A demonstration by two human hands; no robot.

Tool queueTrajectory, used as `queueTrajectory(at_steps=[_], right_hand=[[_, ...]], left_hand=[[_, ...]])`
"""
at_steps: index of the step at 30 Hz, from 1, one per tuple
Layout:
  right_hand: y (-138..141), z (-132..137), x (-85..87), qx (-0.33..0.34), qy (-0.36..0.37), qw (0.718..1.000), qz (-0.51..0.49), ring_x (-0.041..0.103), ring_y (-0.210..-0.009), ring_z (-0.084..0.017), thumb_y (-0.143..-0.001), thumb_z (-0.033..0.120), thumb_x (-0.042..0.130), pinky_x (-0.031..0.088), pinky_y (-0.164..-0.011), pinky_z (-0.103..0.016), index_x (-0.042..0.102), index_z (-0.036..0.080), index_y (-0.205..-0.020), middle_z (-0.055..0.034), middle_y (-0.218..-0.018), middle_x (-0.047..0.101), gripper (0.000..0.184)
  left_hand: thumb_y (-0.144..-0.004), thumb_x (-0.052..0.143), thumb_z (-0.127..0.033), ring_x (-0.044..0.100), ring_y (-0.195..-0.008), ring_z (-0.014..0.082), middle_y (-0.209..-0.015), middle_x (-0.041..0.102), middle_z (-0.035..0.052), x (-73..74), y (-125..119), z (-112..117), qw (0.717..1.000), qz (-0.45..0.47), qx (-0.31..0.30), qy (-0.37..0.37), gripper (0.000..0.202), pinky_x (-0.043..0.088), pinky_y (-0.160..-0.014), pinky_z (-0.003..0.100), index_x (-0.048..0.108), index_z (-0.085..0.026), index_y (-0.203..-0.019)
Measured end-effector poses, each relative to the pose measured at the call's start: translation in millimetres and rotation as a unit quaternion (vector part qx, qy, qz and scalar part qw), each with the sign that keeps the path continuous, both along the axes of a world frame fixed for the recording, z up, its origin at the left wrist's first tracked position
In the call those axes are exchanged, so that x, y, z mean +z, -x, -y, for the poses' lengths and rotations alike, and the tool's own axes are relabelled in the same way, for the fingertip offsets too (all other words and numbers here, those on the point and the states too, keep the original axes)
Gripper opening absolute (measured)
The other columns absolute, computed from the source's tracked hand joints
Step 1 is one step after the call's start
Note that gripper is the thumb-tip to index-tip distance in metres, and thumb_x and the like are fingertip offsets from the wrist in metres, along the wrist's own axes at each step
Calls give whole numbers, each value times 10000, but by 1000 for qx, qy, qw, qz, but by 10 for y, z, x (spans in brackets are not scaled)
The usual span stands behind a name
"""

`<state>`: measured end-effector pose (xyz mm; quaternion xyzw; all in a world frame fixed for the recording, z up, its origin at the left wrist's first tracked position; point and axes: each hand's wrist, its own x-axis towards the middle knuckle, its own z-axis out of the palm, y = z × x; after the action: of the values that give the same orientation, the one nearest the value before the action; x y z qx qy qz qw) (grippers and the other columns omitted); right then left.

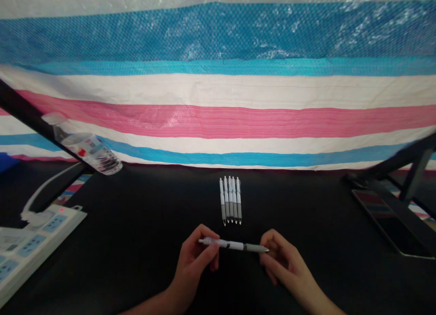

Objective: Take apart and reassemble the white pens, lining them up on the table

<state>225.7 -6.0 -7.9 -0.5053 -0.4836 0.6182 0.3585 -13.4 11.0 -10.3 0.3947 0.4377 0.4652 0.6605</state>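
Both of my hands hold one white and grey pen (235, 245) level above the black table. My left hand (195, 260) pinches its white clicker end between thumb and fingers. My right hand (281, 260) grips the grey tip end, fingers curled round it. Just beyond the hands, several matching pens (230, 200) lie side by side in a neat row, tips pointing toward me.
A white power strip (30, 242) with a red light sits at the left edge. A clear water bottle (90, 151) stands at the back left. A phone (388, 222) lies by a black stand (408, 169) on the right. A striped tarp (218, 101) hangs behind.
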Motion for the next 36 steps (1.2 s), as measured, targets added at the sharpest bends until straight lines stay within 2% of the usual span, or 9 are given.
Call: queueTrajectory(at_steps=[4,9,14,19,27,36], right_hand=[[5,-23,23,19,20,1000,3,437,-381,-47,-927,673,519,241,-391,-179,575,162,-753,17,-594,564,543],[-12,-38,-6,-10,23,999,-38,491,-403,-60,-859,628,663,269,-381,-165,610,159,-810,-10,-653,626,475],[-23,11,-63,-67,-5,995,-69,522,-398,-72,-848,519,741,297,-372,-152,649,166,-918,4,-630,628,371],[-29,25,31,-107,-9,987,-115,565,-447,-89,-858,452,755,367,-410,-170,637,170,-893,-6,-673,647,308],[-45,5,108,-152,-10,977,-146,523,-458,-73,-850,446,761,328,-417,-169,623,164,-869,7,-665,620,314],[-54,-8,99,-140,1,981,-137,522,-466,-95,-854,469,748,331,-419,-192,616,169,-871,4,-669,616,329]], left_hand=[[-848,726,-456,487,-503,100,-559,565,-42,11,7,0,1000,-5,-1,1,309,360,-500,214,620,-168,-891],[-838,732,-467,475,-503,98,-560,553,-44,35,13,0,1000,-16,2,-1,320,354,-501,215,622,-170,-881],[-827,739,-473,442,-485,89,-539,531,-52,55,11,-23,1000,-12,21,-2,324,320,-489,211,616,-174,-850],[-819,743,-450,444,-492,90,-545,524,-50,70,39,-68,998,0,58,-4,302,325,-492,210,623,-173,-835],[-767,766,-394,452,-481,94,-547,531,-46,144,64,-152,990,20,142,5,270,340,-470,213,621,-167,-787],[-763,776,-403,453,-486,90,-554,531,-43,174,46,-149,992,30,122,28,293,343,-475,210,610,-163,-781]])
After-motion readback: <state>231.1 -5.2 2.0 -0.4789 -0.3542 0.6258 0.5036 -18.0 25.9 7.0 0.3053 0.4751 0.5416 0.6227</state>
